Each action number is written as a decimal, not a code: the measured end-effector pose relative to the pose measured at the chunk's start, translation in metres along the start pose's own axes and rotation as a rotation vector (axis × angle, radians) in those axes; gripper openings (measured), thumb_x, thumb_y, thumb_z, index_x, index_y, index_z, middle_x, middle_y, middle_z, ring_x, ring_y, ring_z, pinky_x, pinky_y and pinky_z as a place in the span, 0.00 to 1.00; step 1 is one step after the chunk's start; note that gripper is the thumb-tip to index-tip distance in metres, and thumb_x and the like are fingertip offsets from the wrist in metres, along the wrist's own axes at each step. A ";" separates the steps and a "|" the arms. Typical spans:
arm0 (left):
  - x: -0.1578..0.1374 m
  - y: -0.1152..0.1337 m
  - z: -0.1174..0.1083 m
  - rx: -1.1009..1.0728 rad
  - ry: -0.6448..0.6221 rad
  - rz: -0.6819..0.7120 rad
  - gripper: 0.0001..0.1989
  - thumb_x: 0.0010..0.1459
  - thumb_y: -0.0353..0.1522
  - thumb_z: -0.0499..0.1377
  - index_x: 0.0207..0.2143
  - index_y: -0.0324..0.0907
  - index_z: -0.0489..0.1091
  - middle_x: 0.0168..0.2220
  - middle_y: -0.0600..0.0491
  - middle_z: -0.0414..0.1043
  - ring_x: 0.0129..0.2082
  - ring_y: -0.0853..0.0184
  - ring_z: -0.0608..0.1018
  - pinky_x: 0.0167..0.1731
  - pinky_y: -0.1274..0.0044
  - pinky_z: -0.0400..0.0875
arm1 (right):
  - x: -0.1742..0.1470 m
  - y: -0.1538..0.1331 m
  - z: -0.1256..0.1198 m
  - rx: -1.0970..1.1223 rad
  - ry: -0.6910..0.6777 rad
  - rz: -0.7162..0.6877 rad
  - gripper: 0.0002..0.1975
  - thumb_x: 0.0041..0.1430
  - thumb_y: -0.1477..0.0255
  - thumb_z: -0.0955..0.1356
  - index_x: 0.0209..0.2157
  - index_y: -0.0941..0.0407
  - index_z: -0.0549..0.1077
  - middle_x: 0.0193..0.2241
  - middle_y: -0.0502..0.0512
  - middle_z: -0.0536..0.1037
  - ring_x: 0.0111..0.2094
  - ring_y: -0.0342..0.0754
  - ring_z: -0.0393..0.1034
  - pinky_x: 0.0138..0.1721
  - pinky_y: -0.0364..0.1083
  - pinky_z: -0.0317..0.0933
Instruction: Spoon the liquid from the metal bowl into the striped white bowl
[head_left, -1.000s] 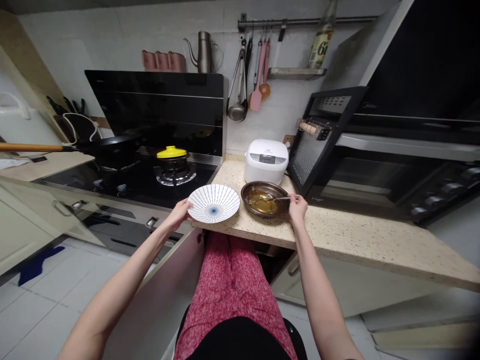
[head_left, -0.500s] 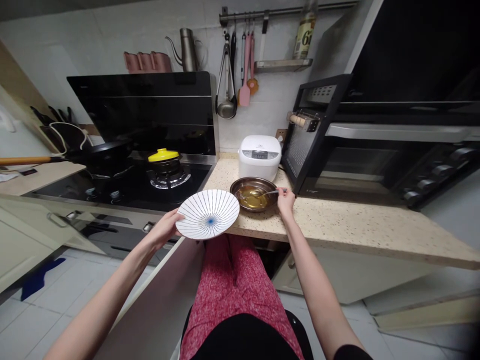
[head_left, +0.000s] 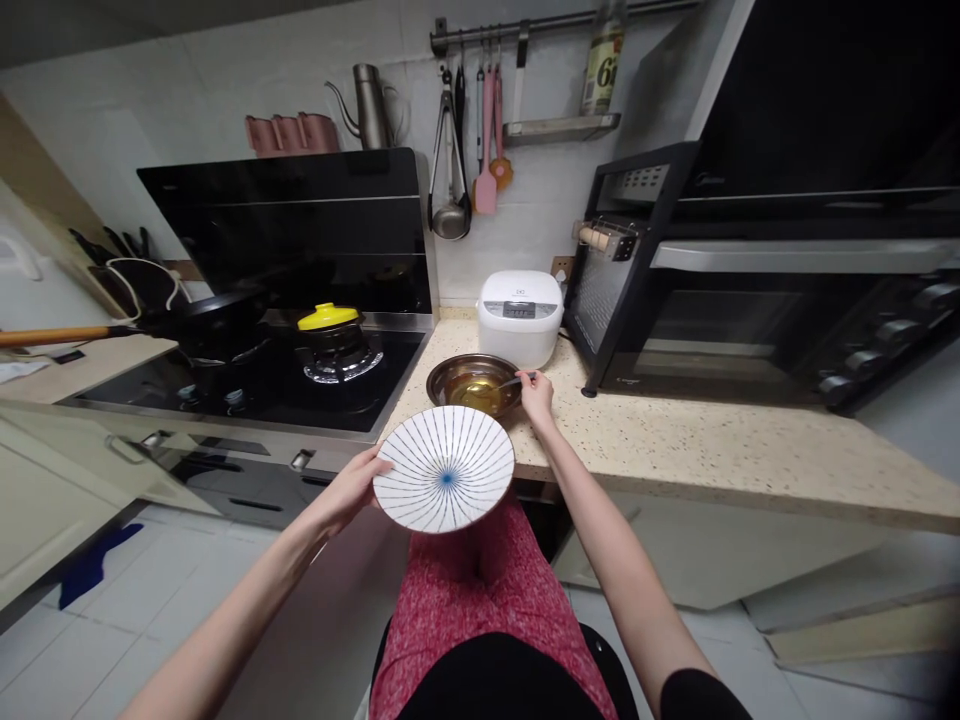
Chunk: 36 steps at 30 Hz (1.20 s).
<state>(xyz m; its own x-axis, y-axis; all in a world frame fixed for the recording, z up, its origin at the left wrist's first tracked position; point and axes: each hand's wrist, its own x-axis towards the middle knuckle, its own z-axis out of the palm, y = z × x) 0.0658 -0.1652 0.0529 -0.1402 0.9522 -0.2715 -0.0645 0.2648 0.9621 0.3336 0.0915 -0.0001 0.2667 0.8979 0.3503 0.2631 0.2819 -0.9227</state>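
A wide white plate [head_left: 444, 468] with dark radiating lines and a blue centre is in my left hand [head_left: 358, 488], whose fingers are closed on its left rim. It is held just off the counter's front edge, tilted so its upper face shows. Behind it a metal bowl [head_left: 435, 388] with yellow liquid [head_left: 480, 392] rests on the counter, its near side partly hidden by the plate. At the bowl's right rim, my right hand [head_left: 537, 398] is closed on the handle of a spoon [head_left: 513, 381], which dips into the liquid.
A white rice cooker [head_left: 520, 315] stands right behind the bowl. The gas stove [head_left: 300, 400] on the left bears a yellow-lidded pot [head_left: 328, 317] and a wok [head_left: 202, 315] with a wooden handle. A dark oven [head_left: 712, 330] sits on the speckled counter [head_left: 697, 440] at right.
The bowl has slid left along the counter, with my right hand and the spoon moving along. My left hand has brought the plate right and nearer to me, in front of the bowl.
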 end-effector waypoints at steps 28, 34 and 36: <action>0.036 -0.002 0.078 -0.014 -0.212 -0.005 0.25 0.53 0.28 0.59 0.55 0.38 0.72 0.27 0.54 0.73 0.21 0.71 0.74 0.19 0.82 0.73 | 0.026 -0.085 0.025 -0.160 -0.686 -0.202 0.09 0.60 0.72 0.69 0.32 0.57 0.83 0.26 0.51 0.82 0.28 0.43 0.71 0.36 0.42 0.64; 0.057 0.002 0.118 -0.121 -0.265 -0.025 0.25 0.52 0.25 0.58 0.54 0.37 0.70 0.31 0.50 0.77 0.27 0.67 0.80 0.26 0.77 0.80 | 0.030 -0.101 0.028 -0.223 -0.809 -0.282 0.10 0.62 0.69 0.70 0.33 0.57 0.83 0.26 0.51 0.81 0.26 0.41 0.70 0.33 0.41 0.62; 0.063 0.003 0.132 -0.144 -0.264 -0.033 0.24 0.52 0.25 0.58 0.53 0.37 0.70 0.38 0.46 0.79 0.31 0.65 0.82 0.27 0.76 0.81 | 0.028 -0.103 0.027 -0.242 -0.821 -0.294 0.10 0.63 0.69 0.69 0.33 0.57 0.83 0.26 0.51 0.81 0.25 0.41 0.70 0.32 0.41 0.62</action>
<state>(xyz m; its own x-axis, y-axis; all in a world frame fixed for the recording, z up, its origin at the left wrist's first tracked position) 0.1869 -0.0843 0.0423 0.1247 0.9551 -0.2687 -0.2066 0.2898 0.9345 0.2886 0.0973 0.1006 -0.5629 0.7860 0.2556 0.4290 0.5422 -0.7225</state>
